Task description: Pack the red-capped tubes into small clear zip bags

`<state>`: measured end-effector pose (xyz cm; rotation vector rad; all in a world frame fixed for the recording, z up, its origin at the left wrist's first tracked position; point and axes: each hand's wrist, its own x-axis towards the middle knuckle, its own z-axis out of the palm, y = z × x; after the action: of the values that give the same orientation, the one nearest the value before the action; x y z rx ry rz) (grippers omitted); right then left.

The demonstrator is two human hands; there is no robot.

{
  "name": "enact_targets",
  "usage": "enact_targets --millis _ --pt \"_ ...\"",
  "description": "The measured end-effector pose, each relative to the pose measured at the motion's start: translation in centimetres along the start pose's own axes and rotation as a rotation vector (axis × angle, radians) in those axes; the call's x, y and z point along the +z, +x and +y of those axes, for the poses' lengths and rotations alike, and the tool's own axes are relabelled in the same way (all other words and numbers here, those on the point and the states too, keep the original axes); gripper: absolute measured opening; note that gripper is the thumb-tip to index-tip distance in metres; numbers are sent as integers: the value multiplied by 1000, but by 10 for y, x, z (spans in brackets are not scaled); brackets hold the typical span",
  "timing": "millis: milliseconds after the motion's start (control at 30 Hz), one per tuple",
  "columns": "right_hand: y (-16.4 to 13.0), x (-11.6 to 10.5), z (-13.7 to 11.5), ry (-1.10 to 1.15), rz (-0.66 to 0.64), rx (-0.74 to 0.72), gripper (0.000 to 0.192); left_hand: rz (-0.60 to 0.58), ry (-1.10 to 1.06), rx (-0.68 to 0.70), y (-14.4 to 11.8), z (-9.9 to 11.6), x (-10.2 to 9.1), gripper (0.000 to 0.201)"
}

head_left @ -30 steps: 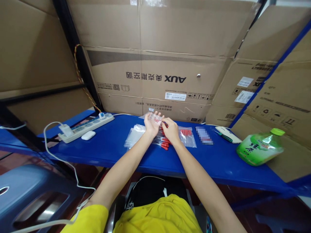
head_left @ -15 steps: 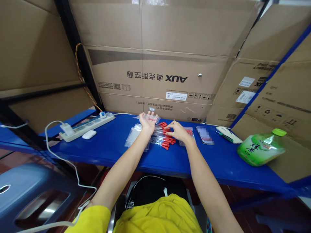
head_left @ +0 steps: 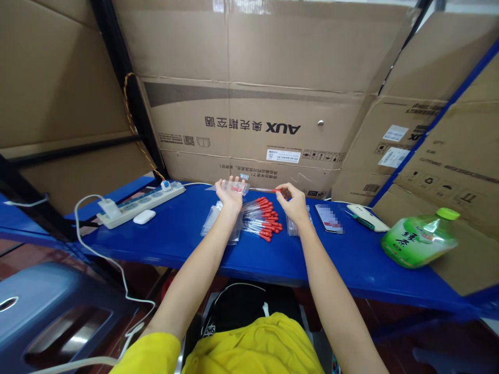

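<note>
the right hand pinches one red-capped tube by its red end, fingers closed on it, and holds it lifted above the surface toward the back edge. the tube lies nearly level, its long axis running left to right, clear end pointing at the left hand. that hand holds a small clear bag, palm up, fingers curled loosely round it; i cannot tell whether the bag's mouth is open. the tube's tip sits just beside the bag, so the bag lies straight along the tube's axis, to the left of the right-hand grip. both forearms reach forward from the near edge, wrists raised. below and between the hands a pile of red-capped tubes lies on the surface, with empty bags to its left and a filled bag under the right wrist.
</note>
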<state>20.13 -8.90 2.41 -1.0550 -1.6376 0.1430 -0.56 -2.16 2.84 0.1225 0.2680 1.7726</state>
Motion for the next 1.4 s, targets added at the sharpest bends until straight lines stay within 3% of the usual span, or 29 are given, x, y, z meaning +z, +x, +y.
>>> enact_targets --millis 133,367,500,733,967,1133,1233,1400 --pt "-2 2 -4 17 38 -8 21 -2 -2 11 1 2 -1 12" --pt "-8 24 -16 -62 -184 -57 21 -80 51 -101 -21 -19 5 11" --pt "-12 36 -19 -140 -224 -55 19 -130 99 -161 -35 -35 5 8" --pt "-15 44 -16 -244 -131 18 17 -171 105 -203 -43 -43 3 22" --pt "-16 44 -18 -241 -72 53 17 -189 84 -232 -44 -48 1 20" --pt "-12 38 -18 -203 -98 22 18 -158 78 -245 -40 -44 1 12" --pt "-9 28 -12 -194 -140 17 22 -80 97 -234 -33 -37 0 4" --pt "-5 4 5 -289 -419 103 16 70 141 -206 -14 -23 -5 3"
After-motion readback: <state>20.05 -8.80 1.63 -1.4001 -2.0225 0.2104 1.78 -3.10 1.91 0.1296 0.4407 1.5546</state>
